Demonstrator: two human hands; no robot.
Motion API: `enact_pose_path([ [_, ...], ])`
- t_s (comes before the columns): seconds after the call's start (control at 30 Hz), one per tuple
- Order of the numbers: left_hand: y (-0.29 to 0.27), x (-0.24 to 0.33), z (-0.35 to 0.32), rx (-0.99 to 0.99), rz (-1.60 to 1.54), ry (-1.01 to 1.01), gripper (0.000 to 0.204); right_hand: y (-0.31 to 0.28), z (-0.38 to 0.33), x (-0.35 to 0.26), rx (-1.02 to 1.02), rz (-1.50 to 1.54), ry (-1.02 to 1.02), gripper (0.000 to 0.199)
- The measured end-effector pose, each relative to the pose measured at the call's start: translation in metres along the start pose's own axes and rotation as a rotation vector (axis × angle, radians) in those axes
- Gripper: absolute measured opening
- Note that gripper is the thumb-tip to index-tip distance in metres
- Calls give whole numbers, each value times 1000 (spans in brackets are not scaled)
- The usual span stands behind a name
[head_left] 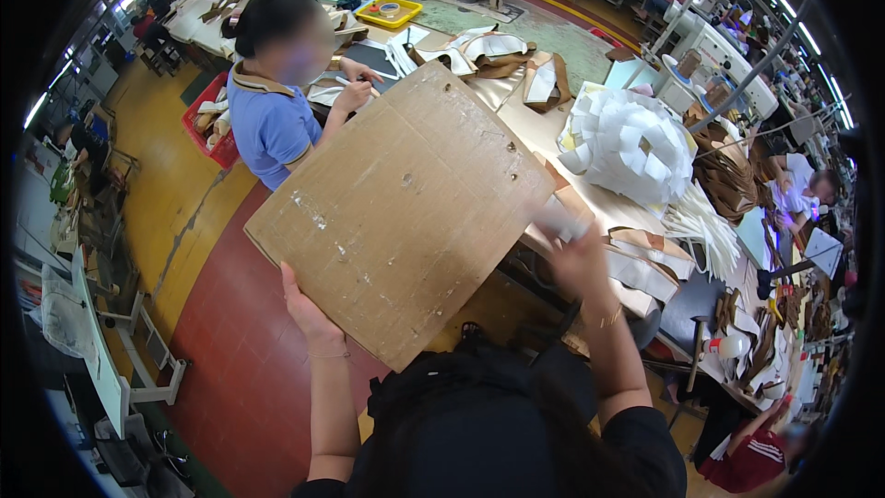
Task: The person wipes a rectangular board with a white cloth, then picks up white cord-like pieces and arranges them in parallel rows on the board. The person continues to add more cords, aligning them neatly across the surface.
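Note:
A large brown cardboard board [406, 207], scuffed with white marks, is held up tilted in front of me. My left hand [309, 309] grips its lower left edge from below. My right hand [579, 258] is at the board's right edge, blurred, with a pale strip between its fingers; whether it grips the board itself I cannot tell. The board hides much of the long worktable [590, 194] behind it.
A person in a blue shirt [272, 124] works at the table's far left side. White cut pieces are heaped [631, 143] on the right, with brown and white pieces [489, 51] further back. A red crate [207, 134] and a yellow tray [387, 11] stand beyond. Other workers sit at the right.

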State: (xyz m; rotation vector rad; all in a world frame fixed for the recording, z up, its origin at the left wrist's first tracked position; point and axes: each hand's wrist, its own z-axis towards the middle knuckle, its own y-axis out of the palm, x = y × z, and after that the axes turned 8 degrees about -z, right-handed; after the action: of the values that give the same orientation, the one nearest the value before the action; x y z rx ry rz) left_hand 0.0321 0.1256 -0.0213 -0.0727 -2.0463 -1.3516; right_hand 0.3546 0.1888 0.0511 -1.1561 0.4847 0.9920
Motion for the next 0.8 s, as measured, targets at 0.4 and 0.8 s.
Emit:
enact_pose_path([
  [0.4, 5, 5, -11, -145, 71, 4, 55, 42, 8, 24, -294, -74, 150, 24],
  [0.8, 3, -9, -29, -199, 163, -55, 56, 61, 79, 52, 275, -466, 217, 20],
])
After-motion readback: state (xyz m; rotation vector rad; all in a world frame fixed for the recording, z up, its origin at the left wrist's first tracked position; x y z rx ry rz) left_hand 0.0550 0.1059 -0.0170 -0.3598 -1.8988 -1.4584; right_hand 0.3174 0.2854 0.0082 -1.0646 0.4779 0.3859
